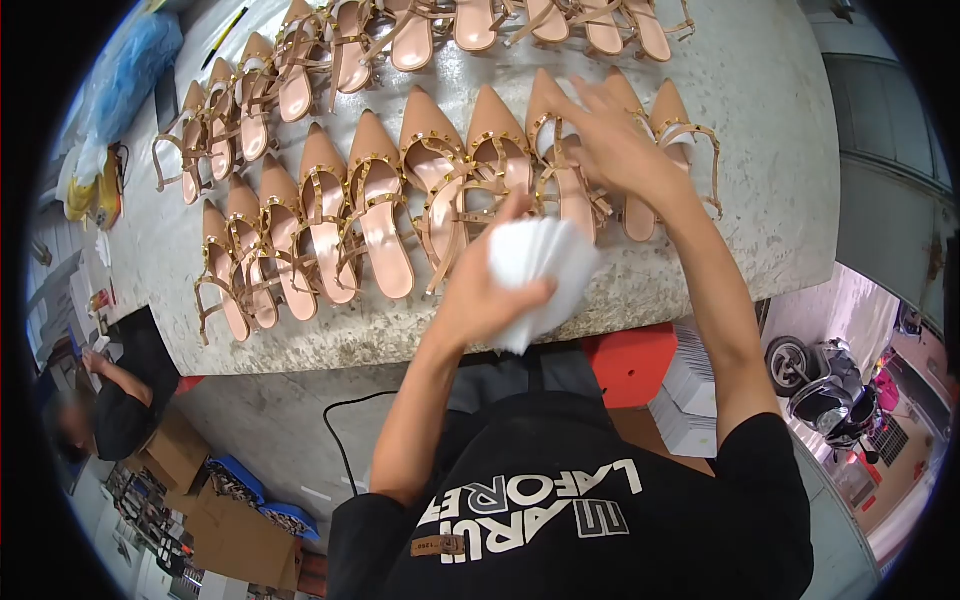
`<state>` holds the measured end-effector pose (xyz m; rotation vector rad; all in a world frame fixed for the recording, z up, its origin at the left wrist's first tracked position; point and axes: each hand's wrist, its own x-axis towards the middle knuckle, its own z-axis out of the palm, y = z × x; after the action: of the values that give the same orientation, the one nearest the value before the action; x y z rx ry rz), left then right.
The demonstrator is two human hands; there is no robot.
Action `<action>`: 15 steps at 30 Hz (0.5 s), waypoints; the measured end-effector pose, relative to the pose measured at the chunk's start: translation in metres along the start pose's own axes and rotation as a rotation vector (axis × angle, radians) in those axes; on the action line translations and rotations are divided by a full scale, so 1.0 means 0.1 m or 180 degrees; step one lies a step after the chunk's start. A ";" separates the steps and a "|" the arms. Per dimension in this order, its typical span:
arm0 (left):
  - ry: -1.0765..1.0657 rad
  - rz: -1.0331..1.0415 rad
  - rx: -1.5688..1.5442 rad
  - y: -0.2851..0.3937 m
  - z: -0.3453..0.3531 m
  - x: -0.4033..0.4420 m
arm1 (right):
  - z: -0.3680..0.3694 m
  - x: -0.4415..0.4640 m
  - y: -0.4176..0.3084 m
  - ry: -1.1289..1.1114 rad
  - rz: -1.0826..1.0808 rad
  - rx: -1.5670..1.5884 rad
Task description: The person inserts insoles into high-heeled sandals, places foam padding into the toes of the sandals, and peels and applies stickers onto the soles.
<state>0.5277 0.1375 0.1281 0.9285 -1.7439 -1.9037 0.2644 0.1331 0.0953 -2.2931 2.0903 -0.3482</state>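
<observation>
My left hand [485,290] is closed around a fanned stack of white paper sheets [545,265], held above the front of the table. The stack is blurred and hides part of the shoes behind it. My right hand [605,135] reaches over the right part of the near row, fingers apart and smeared by motion. Below it lies a tan pointed shoe [545,95] with studded straps and white material inside. Beside it, another tan shoe [487,110] points away from me. Whether the right fingers touch a shoe is hard to see.
A far row of similar shoes [475,25] lines the grey table [770,150]. A blue plastic bag [140,70] and a pen [225,38] lie at the left. Stacked white sheets [690,400] stand below by a red bin [630,365]. Another person [125,400] is at lower left.
</observation>
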 end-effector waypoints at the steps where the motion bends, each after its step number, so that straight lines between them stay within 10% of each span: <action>1: 0.0316 0.0046 -0.0313 0.19 -0.03 -0.15 | -0.40 -0.05 -0.17 -0.0139 0.0338 0.0855; 4: 0.1443 -0.0337 -0.1101 0.52 0.01 -0.39 | -1.13 -0.43 -0.95 -0.0759 0.0640 0.2997; 10: 0.0434 -0.0344 -0.1647 0.63 -0.28 -0.07 | -1.21 -0.71 -1.19 -0.0424 0.1015 0.3307; 15: -0.0564 -0.0649 0.0982 0.22 -0.81 0.54 | -1.24 0.00 -0.61 0.1266 0.0572 0.1572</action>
<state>0.5429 0.0396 0.1381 1.1122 -2.1667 -1.9237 0.3025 0.1562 0.2257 -1.8444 2.0297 -1.2377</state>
